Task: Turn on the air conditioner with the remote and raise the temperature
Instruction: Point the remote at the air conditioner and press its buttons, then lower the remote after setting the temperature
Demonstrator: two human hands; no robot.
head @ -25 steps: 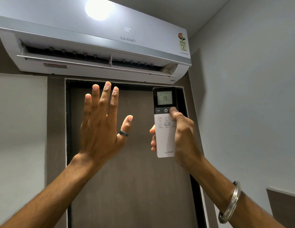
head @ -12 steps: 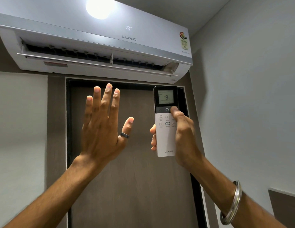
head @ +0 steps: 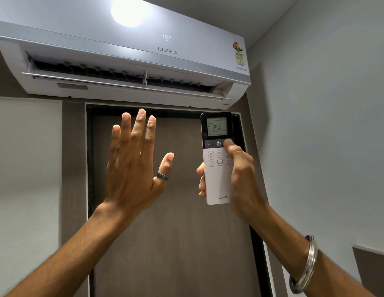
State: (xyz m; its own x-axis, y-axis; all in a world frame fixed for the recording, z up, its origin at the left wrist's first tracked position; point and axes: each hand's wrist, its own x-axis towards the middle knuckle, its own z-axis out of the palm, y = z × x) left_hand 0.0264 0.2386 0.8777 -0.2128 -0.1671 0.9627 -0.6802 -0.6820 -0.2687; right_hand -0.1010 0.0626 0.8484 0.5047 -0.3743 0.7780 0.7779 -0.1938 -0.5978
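Small room corner, grey walls, dark brown door (head: 176,243) in a black frame. The air conditioner (head: 126,61) is mounted on the wall directly above the door; louvre open, front display reads 19, ceiling light glare on its top panel.

Remote (head: 218,159) is below the air conditioner, under its right end, held upright in front of the door's right edge, screen facing the camera and showing 20. Right hand (head: 240,181) is wrapped closed around the remote's lower body, fingertips showing on its left side, thumb (head: 228,144) down on the button right of the power symbol, likely the plus key, though the thumb hides it. Metal bangle (head: 304,264) on that wrist.

Left hand (head: 133,166) is below the air conditioner's middle, left of the remote and apart from it, fully open, fingers spread upward, holding nothing, dark ring (head: 162,176) on the thumb. Probably feeling for airflow.

Unit looks on; raising is underway.

Risks: remote says 20, unit says 19, so a press may not have registered if the remote's top tilts off the unit or the display merely lags. Thumb sits just beside the power key; a slip left could switch the unit off. One-handed low grip, so the remote could tip while pressing.
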